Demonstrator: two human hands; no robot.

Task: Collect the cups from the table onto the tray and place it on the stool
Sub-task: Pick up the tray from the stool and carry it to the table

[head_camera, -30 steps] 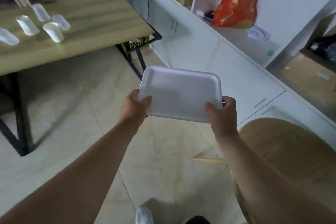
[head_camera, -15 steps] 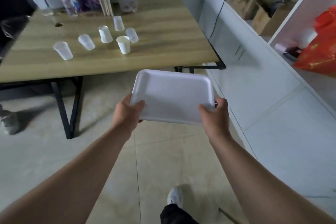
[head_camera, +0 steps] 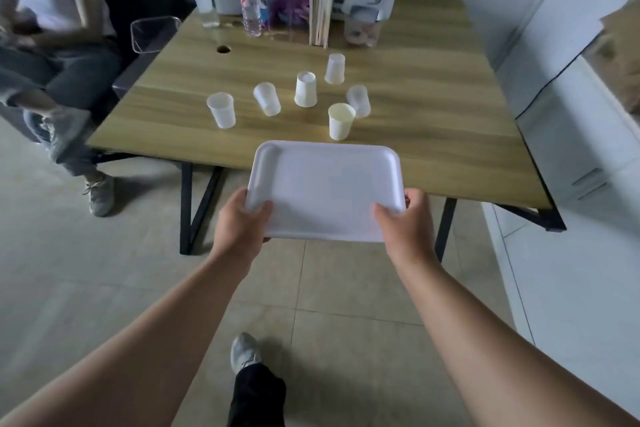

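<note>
I hold an empty white foam tray [head_camera: 325, 184] level in front of me, its far edge over the near edge of the wooden table [head_camera: 433, 135]. My left hand [head_camera: 242, 222] grips its near left corner and my right hand [head_camera: 405, 222] its near right corner. Several white cups stand on the table beyond the tray: the nearest one [head_camera: 341, 121] upright, one at the left [head_camera: 221, 110], a tilted-looking one [head_camera: 266, 98], an upside-down one [head_camera: 305, 88], another behind it [head_camera: 335, 68] and a clear one [head_camera: 358, 100]. No stool is in view.
Water bottles [head_camera: 250, 0], a stack of upright boards [head_camera: 322, 7] and packages crowd the table's far side. A seated person [head_camera: 52, 45] is at the left of the table. White cabinets [head_camera: 571, 135] run along the right. My shoe [head_camera: 244, 352] is on the tiled floor.
My view has swung left from the stool and cabinets toward the table. The tray, held in both hands the whole time, has come up to the table's near edge.
</note>
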